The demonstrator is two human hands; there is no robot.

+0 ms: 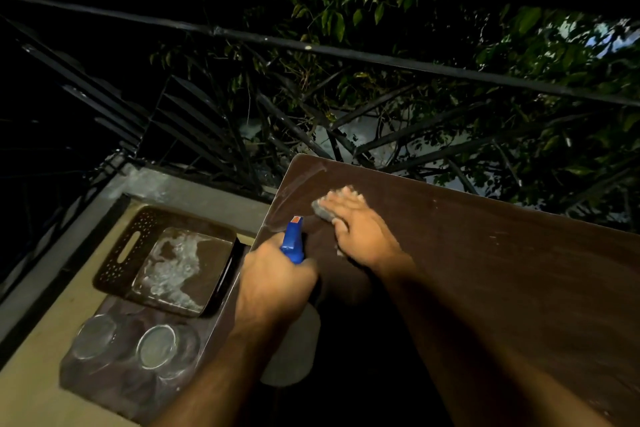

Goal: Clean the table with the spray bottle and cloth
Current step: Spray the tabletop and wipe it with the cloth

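Head view, right hand [358, 229] flat on cloth [321, 210], left hand [275, 282] gripping spray bottle [293, 242]

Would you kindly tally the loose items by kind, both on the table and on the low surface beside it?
Spray bottle: 1, gripped by the left hand
Cloth: 1, under the right hand on the table
Tray: 1
Glass jars: 2
Total: 5

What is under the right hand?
A grey cloth lies under the right hand, pressed flat on the brown table. Only its left edge shows; the rest is covered by the palm and fingers.
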